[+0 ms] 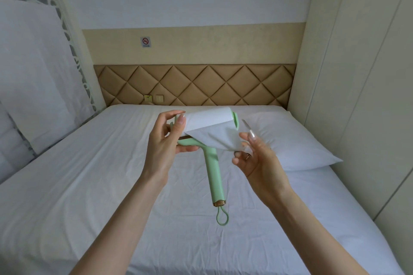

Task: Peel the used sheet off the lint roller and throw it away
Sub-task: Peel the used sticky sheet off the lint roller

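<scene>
Left hand (166, 138): gripping the lint roller (209, 127) at its left end and neck, holding it up over the bed (89, 185).
Right hand (252, 158): pinching the loose corner of the used sheet (215, 137), which is hanging partly peeled below the roll.
Handle (215, 181): pointing down toward the near side.
Doing it well: probably pulling steadily along the wrap while bracing the roll, so the sheet is tearing off cleanly.
Bin: none in view.
Pillow (290, 138): lying far right.

Two bare hands, left hand (164, 140) and right hand (257, 161); one green lint roller (214, 169); one partly peeled white sheet (214, 138); one pillow (290, 138) at right; one bed (89, 185); one no-smoking sign (145, 42); two wall plates (153, 98) at the headboard.
</scene>
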The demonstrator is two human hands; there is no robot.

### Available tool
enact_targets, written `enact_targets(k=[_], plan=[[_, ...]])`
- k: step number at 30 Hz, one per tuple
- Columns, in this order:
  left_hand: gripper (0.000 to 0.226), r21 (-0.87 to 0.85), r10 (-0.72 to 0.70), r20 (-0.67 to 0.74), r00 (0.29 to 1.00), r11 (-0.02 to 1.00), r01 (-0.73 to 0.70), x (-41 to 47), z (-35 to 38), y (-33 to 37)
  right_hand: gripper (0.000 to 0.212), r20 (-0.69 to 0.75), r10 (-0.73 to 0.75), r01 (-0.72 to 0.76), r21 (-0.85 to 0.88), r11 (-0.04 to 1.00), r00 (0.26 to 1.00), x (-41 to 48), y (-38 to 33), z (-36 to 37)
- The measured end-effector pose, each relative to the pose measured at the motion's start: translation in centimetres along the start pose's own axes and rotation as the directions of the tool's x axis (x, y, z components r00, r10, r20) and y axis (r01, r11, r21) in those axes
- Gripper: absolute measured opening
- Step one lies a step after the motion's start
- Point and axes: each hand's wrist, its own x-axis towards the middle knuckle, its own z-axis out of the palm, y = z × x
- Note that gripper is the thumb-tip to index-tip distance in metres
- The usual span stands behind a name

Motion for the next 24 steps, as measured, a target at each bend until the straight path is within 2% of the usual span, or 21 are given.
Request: enact_targets(k=[3, 6, 9, 12, 15, 18, 19, 21, 24], plan=[[0.017, 0.014, -0.008, 0.014, 1.0, 1.0, 0.008, -0.3, 0.3, -0.1, 0.028, -0.006, 0.007, -0.008, -0.27, 0.963, 1.0, 0.1, -0.2, 0.4], [0.015, 0.029, -0.022, 0.017, 1.0, 0.999, 0.022, -0.5, 0.5, -0.2, 0.023, -0.04, 0.024, -0.037, -0.365, 0.93, 0.999, 0.3, -0.3, 0.5], [0.022, 0.039, -0.027, 0.031, 0.999, 0.999, 0.026, -0.6, 0.4, -0.1, 0.022, -0.057, 0.051, -0.068, -0.351, 0.934, 0.997, 0.5, -0.2, 0.3], [0.031, 0.044, -0.027, 0.048, 0.998, 0.999, 0.025, -0.6, 0.3, -0.1, 0.012, -0.012, 0.047, -0.049, -0.362, 0.931, 0.999, 0.6, -0.1, 0.2], [0.045, 0.031, -0.035, 0.071, 0.997, 0.999, 0.033, -0.6, 0.2, -0.2, 0.021, -0.028, 0.013, -0.022, -0.34, 0.94, 1.0, 0.7, 0.0, 0.2], [0.069, -0.07, -0.099, 0.144, 0.985, 0.992, 0.11, -0.5, -0.1, -0.8, 0.015, -0.058, -0.02, 0.001, -0.301, 0.954, 0.998, 0.9, 0.1, 0.0], [0.072, -0.096, -0.134, 0.176, 0.975, 0.984, 0.153, -0.5, -0.1, -1.2, 0.019, -0.073, -0.028, 0.006, -0.286, 0.958, 0.997, 1.0, 0.1, 0.0], [0.07, -0.089, -0.19, 0.234, 0.953, 0.972, 0.215, -0.6, -0.2, -2.0, 0.025, -0.101, -0.024, -0.002, -0.255, 0.967, 0.995, 1.2, 0.2, -0.3], [0.061, 0.012, -0.249, 0.316, 0.916, 0.966, 0.258, -1.0, 0.0, -3.1, 0.02, -0.129, 0.005, -0.028, -0.181, 0.983, 0.992, 1.3, 0.4, -0.3]])
